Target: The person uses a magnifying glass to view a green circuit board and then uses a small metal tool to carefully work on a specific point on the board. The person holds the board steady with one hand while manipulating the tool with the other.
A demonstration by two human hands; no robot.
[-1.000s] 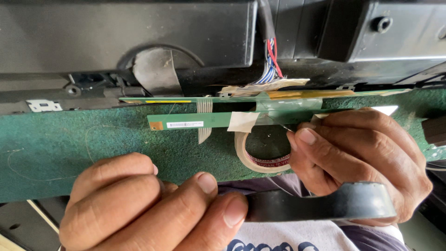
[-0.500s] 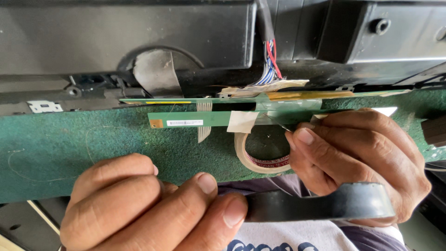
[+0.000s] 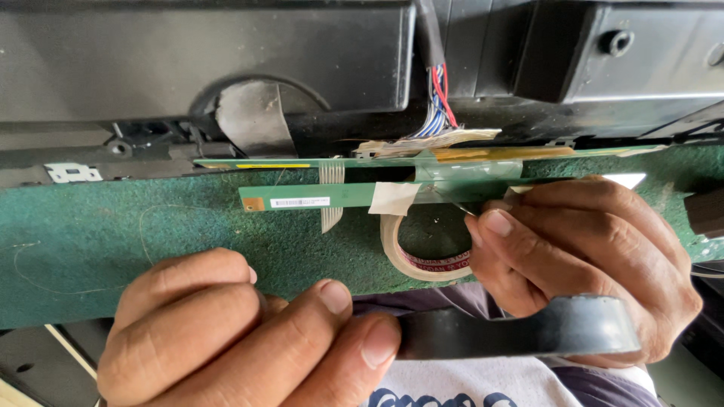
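A tape roll [image 3: 422,252] hangs from a narrow green circuit strip [image 3: 332,196] on the green worktop [image 3: 113,241]. The right hand [image 3: 581,256] pinches the tape's loose end against the strip; pressing flat and pulling taut would likely seat it best. The left hand [image 3: 241,332] is curled shut on a black band [image 3: 513,335]. Two strips, one roll, two hands.

Electronics repair workshop: circuit strips [image 3: 339,196], wires [image 3: 440,105], green mat [image 3: 151,241].
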